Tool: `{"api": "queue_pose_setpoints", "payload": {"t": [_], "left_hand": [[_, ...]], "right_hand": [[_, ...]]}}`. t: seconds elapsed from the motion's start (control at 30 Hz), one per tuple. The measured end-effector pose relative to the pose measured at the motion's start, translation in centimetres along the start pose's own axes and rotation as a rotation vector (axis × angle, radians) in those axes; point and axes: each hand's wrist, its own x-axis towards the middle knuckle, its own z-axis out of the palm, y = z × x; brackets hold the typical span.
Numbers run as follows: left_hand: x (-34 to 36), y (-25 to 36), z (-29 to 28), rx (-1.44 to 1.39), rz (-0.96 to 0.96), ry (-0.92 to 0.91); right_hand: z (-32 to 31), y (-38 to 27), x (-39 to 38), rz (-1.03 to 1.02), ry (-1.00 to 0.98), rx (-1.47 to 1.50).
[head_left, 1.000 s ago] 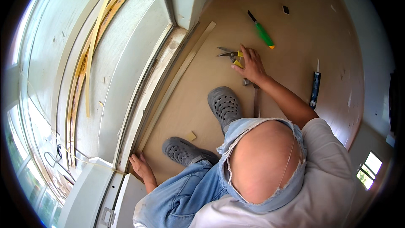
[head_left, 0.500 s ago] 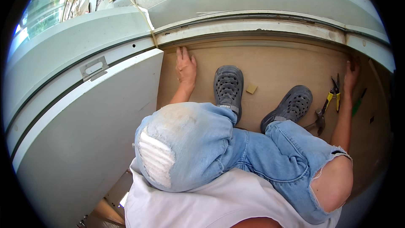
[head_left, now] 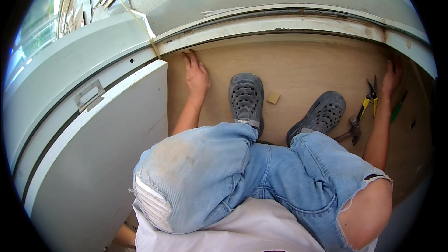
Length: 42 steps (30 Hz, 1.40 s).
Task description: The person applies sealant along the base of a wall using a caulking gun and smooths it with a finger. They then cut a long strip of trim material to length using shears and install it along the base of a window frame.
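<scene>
My left hand [head_left: 197, 78] lies by the far edge of a tan wood-grain board [head_left: 303, 60], its fingers stretched out and slightly apart, tips at the metal sill [head_left: 275, 25]. At the far right, my right hand [head_left: 391, 79] reaches to the same edge, in shadow, with fingers extended. Neither hand shows anything in its grasp. Along the sill's underside runs a thin pale strip [head_left: 261, 40]. Beside my right forearm lie yellow-handled snips [head_left: 365, 103], a claw hammer [head_left: 354, 129] and a green-handled tool [head_left: 397, 110].
My grey clogs [head_left: 246, 97] stand on the board, with a small tan square piece [head_left: 273, 97] between them. A white door panel [head_left: 100, 144] stands open at the left, near a metal latch plate [head_left: 89, 95]. A thin cord [head_left: 128, 11] hangs over the sill.
The view has shifted a little, and my left forearm shows more. Less of the strip along the far edge shows below the sill. Both hands remain at that edge.
</scene>
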Motion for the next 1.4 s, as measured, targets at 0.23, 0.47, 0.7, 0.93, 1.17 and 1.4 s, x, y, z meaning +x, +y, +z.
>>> {"api": "queue_pose_setpoints", "payload": {"t": [0.23,0.47,0.7,0.93,1.17,1.4], "left_hand": [[1.8,1.7,-0.2,0.015,-0.082,-0.125],[0.9,-2.7,0.8,0.15,0.061,-0.161],[1.0,-0.4,0.5,0.206,0.112,-0.205],[1.4,-0.9,0.6,0.229,0.121,-0.193],[1.7,-3.3,0.1,0.231,0.268,-0.107],[0.4,11.6,-2.1,-0.031,0.71,-0.184]], "right_hand": [[-0.6,-1.9,-0.3,-0.006,0.029,0.256],[2.0,-4.7,-3.4,-0.149,0.037,-0.531],[1.6,-7.7,-6.6,-0.313,-0.097,-0.6],[1.5,-8.1,-6.6,-0.31,-0.162,-0.598],[-3.1,-7.9,-14.6,-0.218,-0.103,-0.499],[-10.1,-5.3,-30.7,0.106,-0.11,-0.847]]}}
